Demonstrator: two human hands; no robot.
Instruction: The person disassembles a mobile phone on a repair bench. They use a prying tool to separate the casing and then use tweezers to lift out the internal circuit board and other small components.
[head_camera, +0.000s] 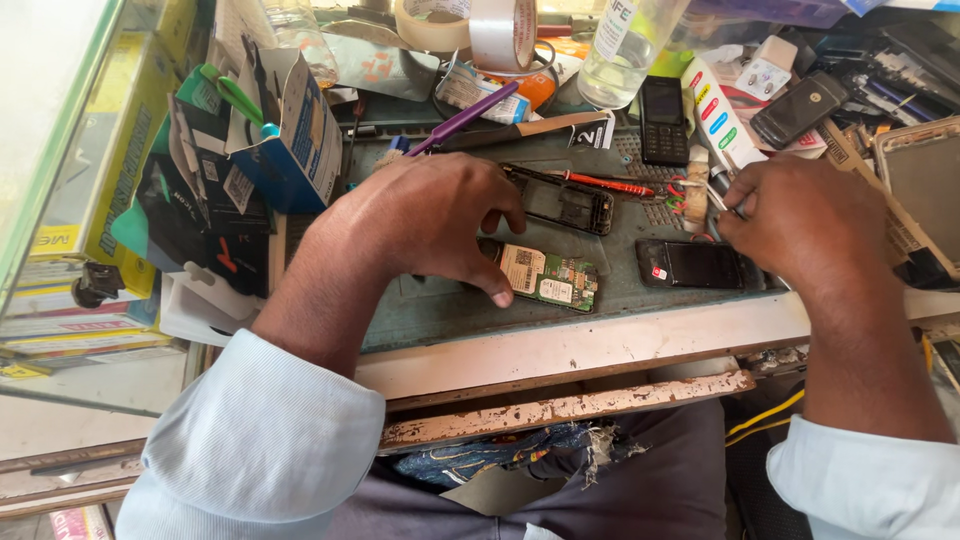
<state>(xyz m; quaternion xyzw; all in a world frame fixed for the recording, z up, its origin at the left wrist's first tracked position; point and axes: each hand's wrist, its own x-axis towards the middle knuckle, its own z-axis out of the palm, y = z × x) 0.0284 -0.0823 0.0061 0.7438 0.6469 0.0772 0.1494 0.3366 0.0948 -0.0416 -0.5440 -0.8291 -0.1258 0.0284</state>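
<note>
My left hand (425, 225) rests palm down on the green work mat (450, 310), its fingers pressing on a green phone circuit board (550, 278). Behind the board lies an empty black phone frame (565, 200). My right hand (805, 220) is closed around a thin tool near a small spool (695, 195) of wire; the tool's tip is mostly hidden by the fingers. A dark phone part with a screen (695, 265) lies just left of my right hand.
A red screwdriver (600, 183), a black keypad phone (663, 120), a plastic bottle (625, 45), tape rolls (470, 25) and a purple pen (465, 118) crowd the back. Boxes and cards (250, 150) stand at left. More phones and parts (800, 108) pile at right.
</note>
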